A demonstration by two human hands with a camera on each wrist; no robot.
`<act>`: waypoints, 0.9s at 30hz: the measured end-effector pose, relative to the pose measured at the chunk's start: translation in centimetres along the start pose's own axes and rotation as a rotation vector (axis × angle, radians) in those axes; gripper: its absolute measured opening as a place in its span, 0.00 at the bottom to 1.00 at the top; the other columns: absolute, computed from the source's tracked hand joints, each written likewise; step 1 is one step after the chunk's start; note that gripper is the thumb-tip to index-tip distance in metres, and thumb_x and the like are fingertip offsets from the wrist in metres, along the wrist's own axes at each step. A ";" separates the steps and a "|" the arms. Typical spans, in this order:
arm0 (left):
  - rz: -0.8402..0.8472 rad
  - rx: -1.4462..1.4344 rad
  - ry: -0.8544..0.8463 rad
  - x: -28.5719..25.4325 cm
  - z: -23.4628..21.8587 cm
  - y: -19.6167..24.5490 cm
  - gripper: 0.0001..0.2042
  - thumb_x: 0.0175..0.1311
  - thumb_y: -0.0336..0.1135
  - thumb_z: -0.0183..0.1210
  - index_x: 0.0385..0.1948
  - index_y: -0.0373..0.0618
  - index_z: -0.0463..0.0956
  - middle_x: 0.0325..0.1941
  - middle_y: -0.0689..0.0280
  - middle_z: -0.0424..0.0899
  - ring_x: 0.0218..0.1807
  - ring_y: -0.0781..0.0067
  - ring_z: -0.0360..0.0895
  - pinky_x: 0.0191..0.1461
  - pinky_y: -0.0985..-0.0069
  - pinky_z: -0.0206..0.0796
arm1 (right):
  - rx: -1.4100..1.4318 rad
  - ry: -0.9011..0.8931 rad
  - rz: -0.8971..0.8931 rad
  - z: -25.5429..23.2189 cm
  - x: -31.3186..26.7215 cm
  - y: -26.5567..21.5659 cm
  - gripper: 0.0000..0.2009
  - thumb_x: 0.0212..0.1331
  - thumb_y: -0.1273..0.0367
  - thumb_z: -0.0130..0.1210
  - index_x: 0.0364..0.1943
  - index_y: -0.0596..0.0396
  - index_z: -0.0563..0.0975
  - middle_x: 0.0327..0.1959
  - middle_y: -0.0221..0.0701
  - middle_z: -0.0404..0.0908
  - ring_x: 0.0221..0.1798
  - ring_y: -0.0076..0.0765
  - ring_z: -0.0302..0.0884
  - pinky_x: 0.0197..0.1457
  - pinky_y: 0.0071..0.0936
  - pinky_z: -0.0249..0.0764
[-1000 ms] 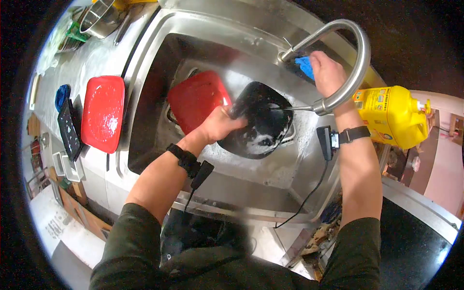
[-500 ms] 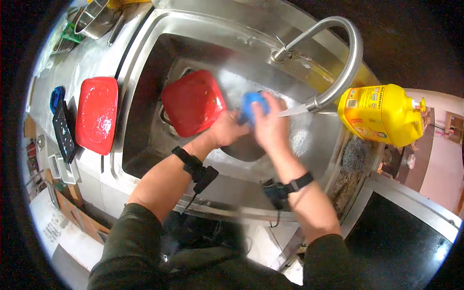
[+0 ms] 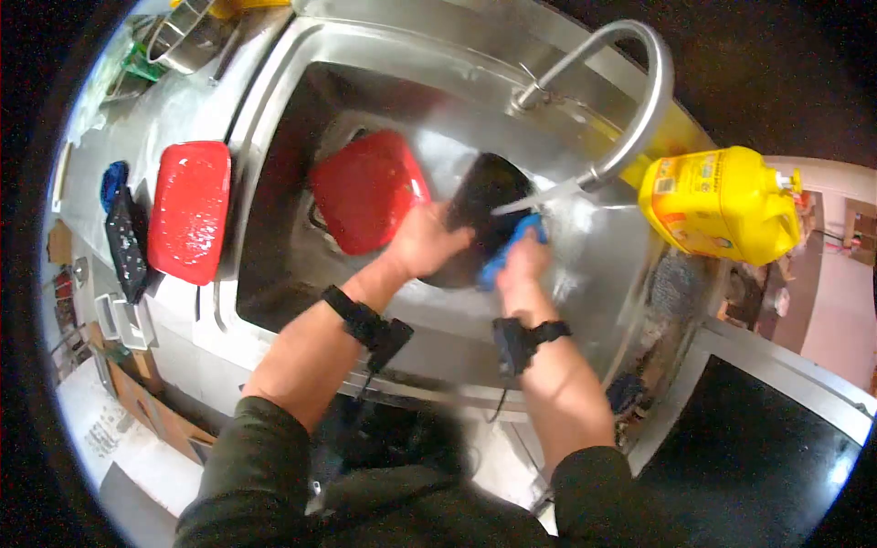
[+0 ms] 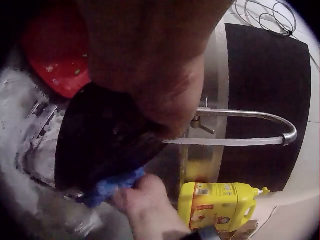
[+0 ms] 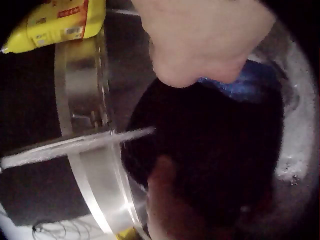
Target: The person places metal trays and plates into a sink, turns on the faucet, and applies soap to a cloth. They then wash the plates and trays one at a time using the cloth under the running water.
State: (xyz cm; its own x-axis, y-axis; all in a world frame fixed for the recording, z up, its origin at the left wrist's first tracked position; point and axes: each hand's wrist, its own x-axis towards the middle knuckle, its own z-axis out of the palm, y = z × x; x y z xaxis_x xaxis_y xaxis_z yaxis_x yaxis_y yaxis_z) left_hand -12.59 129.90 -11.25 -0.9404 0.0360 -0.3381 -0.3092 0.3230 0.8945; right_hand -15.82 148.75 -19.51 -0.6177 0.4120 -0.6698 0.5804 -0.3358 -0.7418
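Observation:
My left hand (image 3: 425, 239) grips the near-left edge of a black plate (image 3: 489, 187), its thumb over the upper face. The plate is tilted inside the steel sink, under a stream of water from the curved faucet (image 3: 653, 82). At the plate's right edge, my right hand (image 3: 524, 267) holds a crumpled blue cloth (image 3: 533, 227) against it. From the left wrist, the cloth (image 4: 107, 187) shows along the rim of the plate (image 4: 95, 130). In the right wrist view the hand hides part of the cloth (image 5: 252, 82). A red plate (image 3: 365, 187) lies left of the black one.
Another red plate (image 3: 190, 210) rests on the counter left of the sink, beside a black tray (image 3: 126, 242) and a dark blue cloth (image 3: 113, 183). A yellow jug (image 3: 717, 205) stands right of the sink. A metal pot (image 3: 187, 41) sits at the back left.
My right hand has come from beside the faucet base down to the black plate, bringing the blue cloth, and has shifted to its right edge. The left hand keeps hold of the plate, now tilted.

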 end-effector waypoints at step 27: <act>-0.049 0.100 -0.137 1.4 -0.3 -1.1 0.27 0.57 0.50 0.64 0.45 0.31 0.75 0.38 0.51 0.84 0.41 0.62 0.82 0.47 0.68 0.72 | -1.130 -0.709 -0.389 -5.2 -1.5 -11.8 0.23 0.50 0.57 0.65 0.41 0.66 0.79 0.36 0.38 0.83 0.37 0.28 0.76 0.46 0.30 0.72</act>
State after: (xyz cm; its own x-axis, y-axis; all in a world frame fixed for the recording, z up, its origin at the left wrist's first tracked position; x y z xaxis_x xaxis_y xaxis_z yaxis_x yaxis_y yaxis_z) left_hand -13.60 129.28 -12.64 -0.8943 0.1443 -0.4235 -0.3324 0.4194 0.8448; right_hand -18.98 156.53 -9.54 -0.7738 -0.3075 -0.5537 0.2107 0.6995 -0.6828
